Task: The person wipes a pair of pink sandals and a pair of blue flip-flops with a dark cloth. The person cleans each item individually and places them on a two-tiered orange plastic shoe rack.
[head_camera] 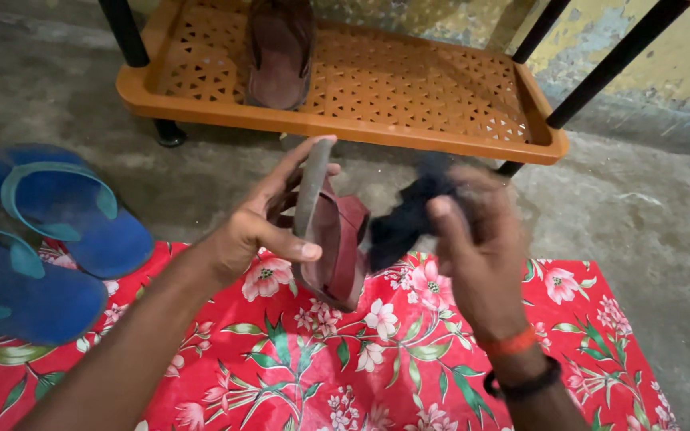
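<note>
Maroon sandal (pixel 331 239) gripped edge-up by left hand (pixel 261 227); right hand (pixel 477 247) clutches dark cloth (pixel 405 219).

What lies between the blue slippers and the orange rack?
Only bare concrete floor shows between the blue slippers and the orange rack in the head view.

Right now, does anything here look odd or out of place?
Nothing much. The left hand holds a maroon sandal on edge; its mate lies alone on the orange rack. The right hand, blurred, holds a dark cloth.
</note>
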